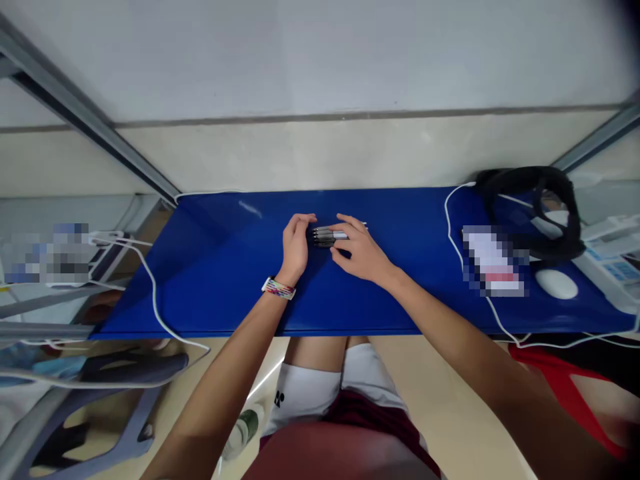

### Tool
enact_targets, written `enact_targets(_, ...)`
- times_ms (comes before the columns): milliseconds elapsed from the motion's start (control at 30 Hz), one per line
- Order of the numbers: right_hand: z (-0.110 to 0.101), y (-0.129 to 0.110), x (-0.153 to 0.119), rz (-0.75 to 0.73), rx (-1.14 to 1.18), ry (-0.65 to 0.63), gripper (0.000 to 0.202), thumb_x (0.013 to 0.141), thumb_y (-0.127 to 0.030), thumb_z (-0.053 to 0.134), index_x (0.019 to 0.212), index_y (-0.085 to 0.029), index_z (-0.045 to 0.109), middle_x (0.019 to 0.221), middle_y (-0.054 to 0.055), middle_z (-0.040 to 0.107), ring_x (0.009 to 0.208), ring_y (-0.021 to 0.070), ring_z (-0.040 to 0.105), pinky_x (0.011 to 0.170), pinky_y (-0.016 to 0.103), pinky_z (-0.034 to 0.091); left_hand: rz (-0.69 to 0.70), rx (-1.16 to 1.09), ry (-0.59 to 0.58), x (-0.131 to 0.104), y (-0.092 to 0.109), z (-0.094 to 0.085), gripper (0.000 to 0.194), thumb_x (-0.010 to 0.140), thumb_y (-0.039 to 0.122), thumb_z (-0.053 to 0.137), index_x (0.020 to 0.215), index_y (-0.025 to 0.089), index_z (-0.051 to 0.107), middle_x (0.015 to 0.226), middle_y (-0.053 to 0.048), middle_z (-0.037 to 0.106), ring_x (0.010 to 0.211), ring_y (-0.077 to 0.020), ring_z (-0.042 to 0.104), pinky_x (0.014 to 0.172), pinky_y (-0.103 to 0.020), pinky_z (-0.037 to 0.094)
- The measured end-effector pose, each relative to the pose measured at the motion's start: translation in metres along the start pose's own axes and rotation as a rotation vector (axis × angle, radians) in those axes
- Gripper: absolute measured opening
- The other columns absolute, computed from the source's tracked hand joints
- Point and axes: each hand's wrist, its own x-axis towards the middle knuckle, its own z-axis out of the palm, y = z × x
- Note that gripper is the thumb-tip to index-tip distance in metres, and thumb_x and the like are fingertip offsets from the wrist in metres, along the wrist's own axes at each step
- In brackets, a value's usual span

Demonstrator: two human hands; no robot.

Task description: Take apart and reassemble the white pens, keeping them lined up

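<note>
A small bundle of pens [324, 236] lies sideways on the blue tabletop [225, 267], their dark ends pointing left. My right hand [363, 252] reaches over the bundle from the right, with fingers on its far side and thumb on the near side. Part of the pens is hidden beneath that hand. On the left, my left hand [296, 243] stands on edge beside the dark ends, fingers slightly bent and nothing held. I cannot tell whether it touches the pens. A multicoloured band [279, 288] circles my left wrist.
At the table's right are a black headband-like strap [535, 183], a blurred-out phone-like object [494, 260], a white mouse [557, 284] and a white cable [453, 230]. Another cable [155, 300] hangs off the left side. A wall [320, 157] closes the back.
</note>
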Motion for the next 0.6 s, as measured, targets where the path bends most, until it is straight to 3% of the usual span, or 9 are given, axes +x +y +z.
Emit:
enact_targets(267, -0.009, 0.002, 0.001, -0.020, -0.087, 0.040, 0.022, 0.102, -0.023, 0.064, 0.095, -0.027, 0.085, 0.144, 0.012, 0.073, 0.157, 0.0394, 0.051, 0.130, 0.069, 0.046, -0.011, 0.016, -0.013, 0.000, -0.002, -0.001, 0.029, 0.107, 0.040, 0.054, 0.092, 0.024, 0.072, 0.114, -0.008, 0.079, 0.128, -0.0265, 0.071, 0.120, -0.042, 0.049)
enact_targets(600, -0.015, 0.002, 0.003, -0.086, -0.072, 0.002, 0.022, 0.100, -0.017, 0.067, 0.085, -0.023, 0.081, 0.135, 0.014, 0.078, 0.150, 0.0391, 0.057, 0.123, 0.068, 0.051, -0.023, 0.003, 0.004, 0.000, 0.001, 0.000, 0.026, 0.104, 0.034, 0.057, 0.088, 0.022, 0.073, 0.109, -0.007, 0.079, 0.118, -0.0241, 0.072, 0.110, -0.037, 0.053)
